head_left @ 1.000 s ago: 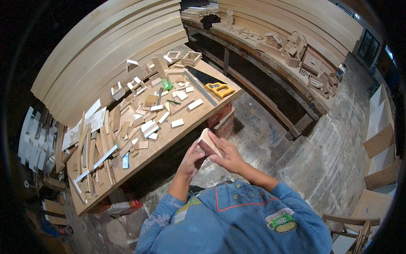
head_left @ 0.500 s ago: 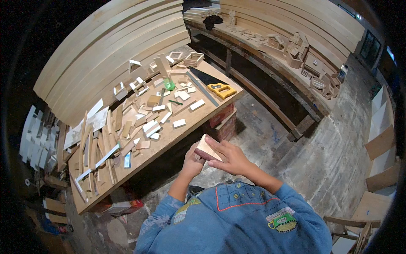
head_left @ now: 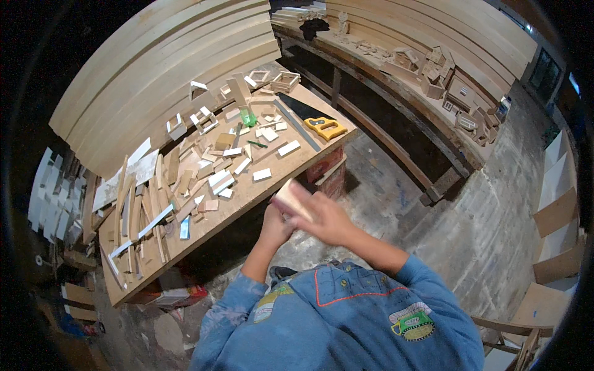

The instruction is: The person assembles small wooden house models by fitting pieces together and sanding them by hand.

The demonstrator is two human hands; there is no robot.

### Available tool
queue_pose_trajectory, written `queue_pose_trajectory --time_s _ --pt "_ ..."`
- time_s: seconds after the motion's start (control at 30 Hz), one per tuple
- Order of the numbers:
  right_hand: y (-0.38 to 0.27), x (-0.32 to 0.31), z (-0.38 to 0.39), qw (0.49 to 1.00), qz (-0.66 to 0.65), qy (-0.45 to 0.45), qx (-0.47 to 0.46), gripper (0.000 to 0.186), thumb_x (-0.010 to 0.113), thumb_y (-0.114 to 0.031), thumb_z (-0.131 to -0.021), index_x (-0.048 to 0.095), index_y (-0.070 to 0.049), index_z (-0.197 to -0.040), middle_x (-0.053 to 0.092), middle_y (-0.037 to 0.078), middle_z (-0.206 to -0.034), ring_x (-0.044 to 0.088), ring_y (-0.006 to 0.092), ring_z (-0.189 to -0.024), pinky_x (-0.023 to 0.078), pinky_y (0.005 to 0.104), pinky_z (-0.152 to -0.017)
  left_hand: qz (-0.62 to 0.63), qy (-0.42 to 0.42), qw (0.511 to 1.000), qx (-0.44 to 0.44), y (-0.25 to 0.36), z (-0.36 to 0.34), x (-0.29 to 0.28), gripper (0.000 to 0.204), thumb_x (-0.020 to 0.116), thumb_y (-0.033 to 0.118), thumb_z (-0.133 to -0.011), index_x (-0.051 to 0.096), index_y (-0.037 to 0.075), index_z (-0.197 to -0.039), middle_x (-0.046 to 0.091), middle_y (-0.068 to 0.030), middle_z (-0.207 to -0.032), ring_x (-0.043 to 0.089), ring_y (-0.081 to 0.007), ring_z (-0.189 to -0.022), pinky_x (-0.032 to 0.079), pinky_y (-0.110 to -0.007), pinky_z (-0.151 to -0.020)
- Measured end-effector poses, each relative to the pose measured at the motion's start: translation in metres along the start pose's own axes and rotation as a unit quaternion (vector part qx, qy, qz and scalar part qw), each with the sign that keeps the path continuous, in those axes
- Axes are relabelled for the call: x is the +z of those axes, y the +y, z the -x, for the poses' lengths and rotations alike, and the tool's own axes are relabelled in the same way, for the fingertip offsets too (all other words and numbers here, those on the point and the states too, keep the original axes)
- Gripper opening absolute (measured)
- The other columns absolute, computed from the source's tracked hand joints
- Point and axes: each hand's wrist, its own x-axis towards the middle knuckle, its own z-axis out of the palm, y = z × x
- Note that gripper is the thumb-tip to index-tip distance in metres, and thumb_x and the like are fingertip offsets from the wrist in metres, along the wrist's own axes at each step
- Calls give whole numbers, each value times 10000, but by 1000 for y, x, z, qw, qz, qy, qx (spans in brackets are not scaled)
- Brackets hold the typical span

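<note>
A pale wooden block [head_left: 288,193] with a reddish-brown layer along its lower side, possibly sandpaper, is held in front of my body, off the near edge of the workbench. My left hand [head_left: 275,225] is closed round it from the left and below. From the right, my right hand [head_left: 329,220] grips the block, its fingers pressed along it and smeared by motion. The block's underside and most of my left fingers are hidden.
The workbench [head_left: 204,247] carries scattered wood offcuts [head_left: 221,180], long thin strips [head_left: 162,222], small wooden frames [head_left: 286,81], a yellow-handled saw [head_left: 325,128] and a metal ruler [head_left: 297,125]. Behind stand tall boards [head_left: 167,68]. A second bench [head_left: 396,83] holds small wooden models.
The block has turned and shifted slightly up and left in my hands. My right hand has moved a little left over it and is now blurred.
</note>
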Motion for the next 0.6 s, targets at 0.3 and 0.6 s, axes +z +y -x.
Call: queue_pose_trajectory --time_s 0.3,0.6 --pt "-4 12 -13 999 -20 2 -32 766 598 -520 -849 401 -92 -1453 611 282 -970 605 394 -887 488 472 -780 80 67 995 -4 -32 -8 2 242 578 116 -874 565 15 -1093 621 -190 -1020 616 -341 -930 481 -394 -819" --pt "5 26 -16 998 -51 -19 -32 771 585 -558 -841 399 -133 -1457 641 293 -923 633 422 -880 497 488 -757 -9 14 1000 2 -32 -6 -4 263 602 134 -847 581 19 -1083 633 -196 -1006 626 -365 -940 486 -407 -856"
